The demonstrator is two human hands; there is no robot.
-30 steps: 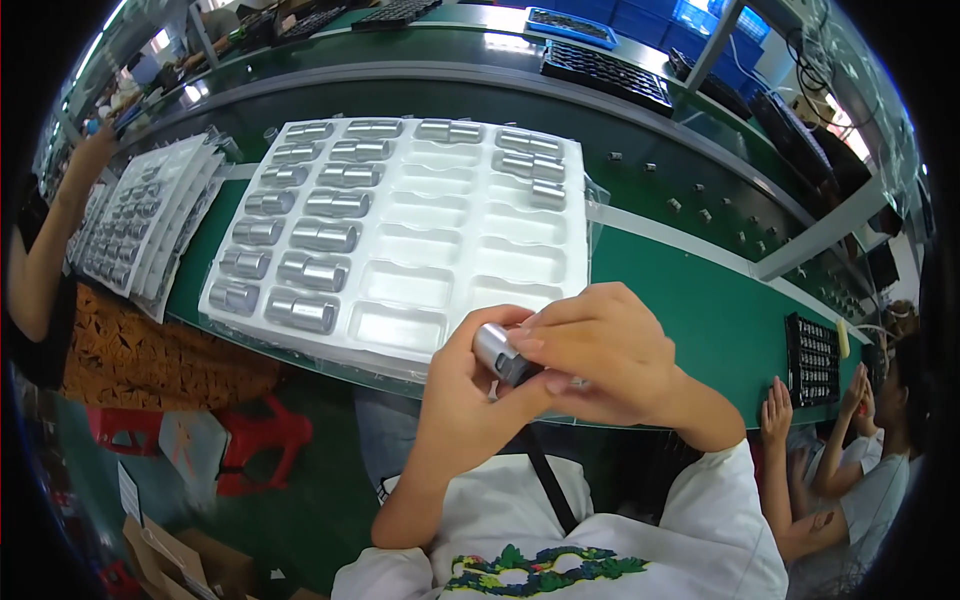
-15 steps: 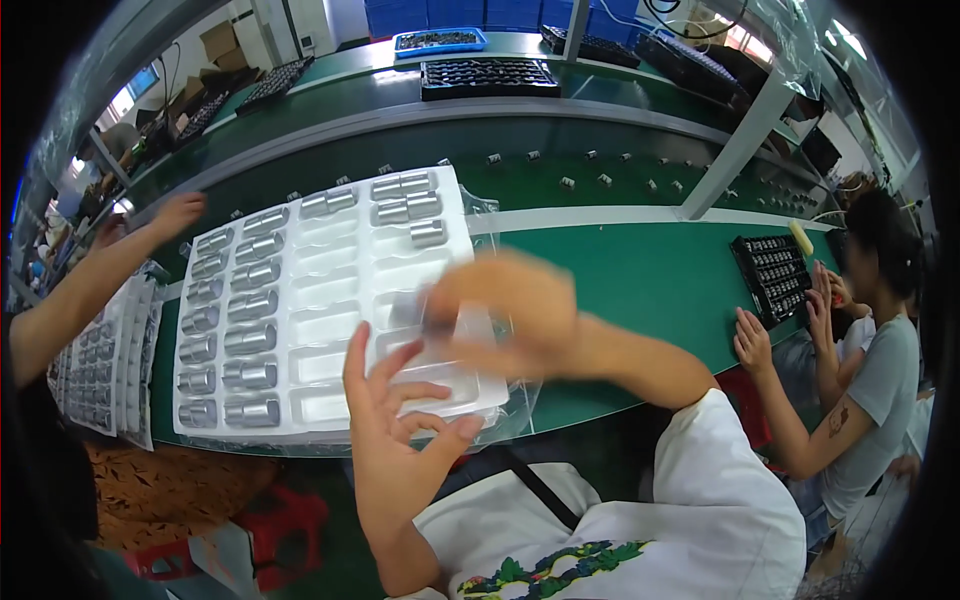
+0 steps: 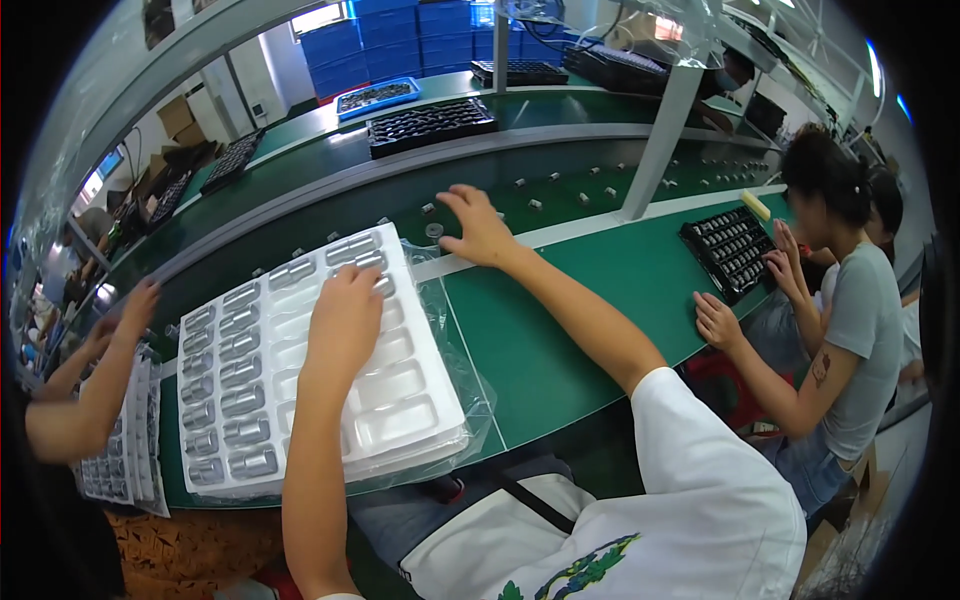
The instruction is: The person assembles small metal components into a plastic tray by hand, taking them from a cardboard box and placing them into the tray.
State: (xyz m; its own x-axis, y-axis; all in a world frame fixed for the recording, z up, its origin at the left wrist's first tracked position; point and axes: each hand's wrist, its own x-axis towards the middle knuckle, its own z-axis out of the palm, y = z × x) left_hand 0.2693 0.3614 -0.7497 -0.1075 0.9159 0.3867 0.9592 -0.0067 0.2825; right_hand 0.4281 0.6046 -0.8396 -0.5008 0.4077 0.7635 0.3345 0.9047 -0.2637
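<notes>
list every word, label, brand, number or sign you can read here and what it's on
None can be read in this view.
White tray and silver cylinders: no legible marking.
White shirt: a green leafy print, no lettering I can make out.
Blue crates and small screen at the upper left: too small or blurred to tell.

Evenly bright; edges bowed, corners black.
</notes>
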